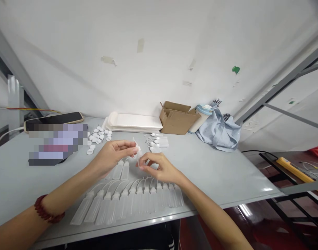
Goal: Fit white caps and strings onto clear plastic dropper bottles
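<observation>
Above the middle of the table, a small translucent plastic squeeze bottle [139, 153] with a thin nozzle is held tilted between both hands. My left hand [119, 152] pinches it at the white neck, fingers closed. My right hand [159, 166] grips its lower body between thumb and fingertips. Below the hands lies a row of similar bottles [114, 205] with thin curved tubes on their tops. A few more bottles [125, 171] lie behind that row, partly hidden by my left hand. Further back are several small bottles [162, 142] with nozzles and a pile of white caps [97, 137].
At the back stand a stack of white flat packs [135, 122], an open cardboard box [177, 119], a cup with a blue lid [200, 118] and a light blue cloth bag [221, 132]. A phone [70, 117] with a cable and a pixelated patch [58, 144] are at left.
</observation>
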`<state>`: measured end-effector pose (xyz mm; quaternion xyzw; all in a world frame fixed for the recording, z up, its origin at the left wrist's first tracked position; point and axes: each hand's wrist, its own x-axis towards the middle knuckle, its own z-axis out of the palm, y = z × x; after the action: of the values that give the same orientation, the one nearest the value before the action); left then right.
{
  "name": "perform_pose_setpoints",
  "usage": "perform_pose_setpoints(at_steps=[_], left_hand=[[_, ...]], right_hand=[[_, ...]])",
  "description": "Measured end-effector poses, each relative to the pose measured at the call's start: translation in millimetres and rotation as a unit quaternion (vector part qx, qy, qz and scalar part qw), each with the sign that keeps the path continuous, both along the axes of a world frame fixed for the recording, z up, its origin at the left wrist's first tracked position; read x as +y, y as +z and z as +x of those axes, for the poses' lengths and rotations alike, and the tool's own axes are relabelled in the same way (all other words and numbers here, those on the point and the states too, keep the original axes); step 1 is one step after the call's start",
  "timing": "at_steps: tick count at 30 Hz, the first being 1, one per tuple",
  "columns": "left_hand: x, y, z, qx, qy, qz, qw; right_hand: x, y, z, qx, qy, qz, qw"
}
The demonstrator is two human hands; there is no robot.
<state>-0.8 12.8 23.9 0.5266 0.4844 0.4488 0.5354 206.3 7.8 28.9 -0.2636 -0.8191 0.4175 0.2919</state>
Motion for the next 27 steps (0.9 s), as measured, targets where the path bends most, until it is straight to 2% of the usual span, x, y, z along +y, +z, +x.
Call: perform_pose_setpoints(at_steps=[4,7,11,16,19,27], left_hand=[[-1,1.5,-1,0.010,-0.027,0.025,0.999],[-2,6.0,-1,0.007,-0.034,0.051,0.998],[-3,9.9,-1,-0.058,-0.052,0.036,0.996],[-7,11.7,-3,-0.142,-0.158,0.002,0.977],[-9,12.7,-3,-0.152,-0.191,-0.001,0.970],[-13,17.3,1,-0.171,-0.236,0.027,0.956]], right_hand=[[-1,0.6,1,0.029,-0.004,-0.045,0.999],[0,-0.4,1,0.091,0.010,-0.119,0.989],[2,-2.7,0,0.180,0.069,-0.257,0.947],[0,-5.9,-4,0.229,0.151,-0.362,0.891],[-2,-6.3,-5,0.235,0.171,-0.393,0.872],[1,-6.4,-3,0.243,0.172,-0.395,0.869]])
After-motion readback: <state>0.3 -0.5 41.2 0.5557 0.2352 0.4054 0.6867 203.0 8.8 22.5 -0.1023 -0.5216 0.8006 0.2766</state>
